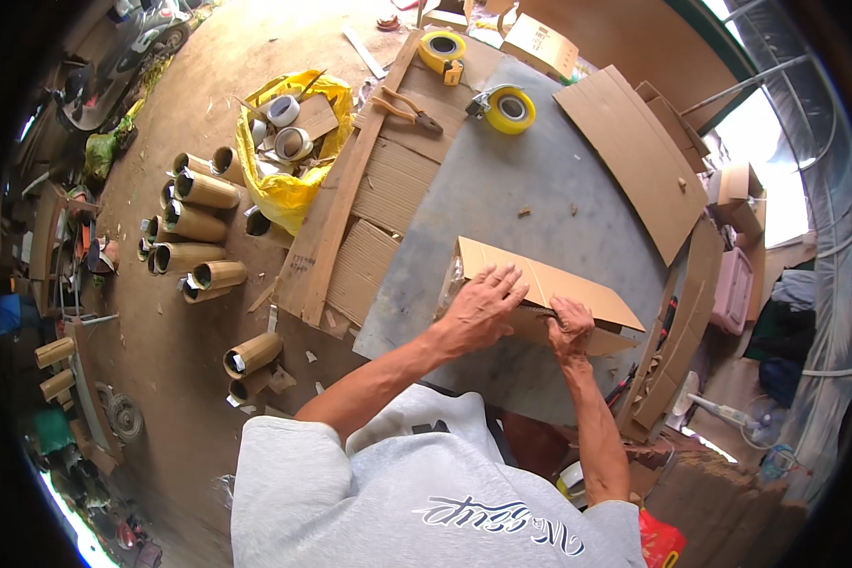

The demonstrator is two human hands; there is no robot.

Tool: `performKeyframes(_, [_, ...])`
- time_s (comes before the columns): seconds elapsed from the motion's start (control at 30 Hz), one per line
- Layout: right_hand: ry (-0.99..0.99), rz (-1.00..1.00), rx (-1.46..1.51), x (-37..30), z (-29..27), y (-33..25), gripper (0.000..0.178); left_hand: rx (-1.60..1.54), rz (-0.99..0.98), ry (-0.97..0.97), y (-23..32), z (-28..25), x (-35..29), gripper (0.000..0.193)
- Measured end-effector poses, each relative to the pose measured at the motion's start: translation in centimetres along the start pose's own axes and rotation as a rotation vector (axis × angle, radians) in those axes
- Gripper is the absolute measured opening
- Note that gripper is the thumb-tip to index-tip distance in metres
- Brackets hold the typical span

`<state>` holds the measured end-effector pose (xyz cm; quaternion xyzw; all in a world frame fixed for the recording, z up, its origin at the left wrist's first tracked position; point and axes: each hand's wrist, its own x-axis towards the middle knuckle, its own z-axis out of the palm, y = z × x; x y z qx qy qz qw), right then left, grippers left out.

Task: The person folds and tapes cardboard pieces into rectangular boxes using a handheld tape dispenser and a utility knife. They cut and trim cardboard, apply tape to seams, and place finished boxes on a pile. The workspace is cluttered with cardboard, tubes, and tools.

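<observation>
A long, narrow cardboard box (587, 295) lies at a slant on the grey tabletop in front of me. My left hand (483, 308) rests on its top near the left end, fingers stretched out over the cardboard. Clear plastic or tape shows at that end. My right hand (570, 328) is closed on the near edge of the top flap, fingers bent over it and thumb side toward the opening. A dark gap shows under the flap between my hands. The box's inside is hidden.
On the grey tabletop (426, 275) stands a tape dispenser (508, 109). Pliers (409, 114), a tape roll (440, 47) and a tape measure (453, 72) lie left of it. A yellow bag (289, 194) and several brown tubes (194, 224) are on the ground; a cardboard sheet (634, 156) lies right.
</observation>
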<state>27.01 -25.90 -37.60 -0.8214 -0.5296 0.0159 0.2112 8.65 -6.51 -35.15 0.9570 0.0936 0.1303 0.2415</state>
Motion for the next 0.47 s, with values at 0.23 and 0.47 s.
performKeyframes(0.23, [-0.06, -0.023, 0.047, 1.1, -2.1, 1.4, 0.051, -0.044, 0.022, 0.14, -1.5, 3.5, 0.9, 0.034])
performKeyframes(0.47, [-0.152, 0.077, -0.062, -1.6, -2.5, 5.8, 0.055, -0.029, 0.016, 0.131, -1.3, 3.7, 0.6, 0.042])
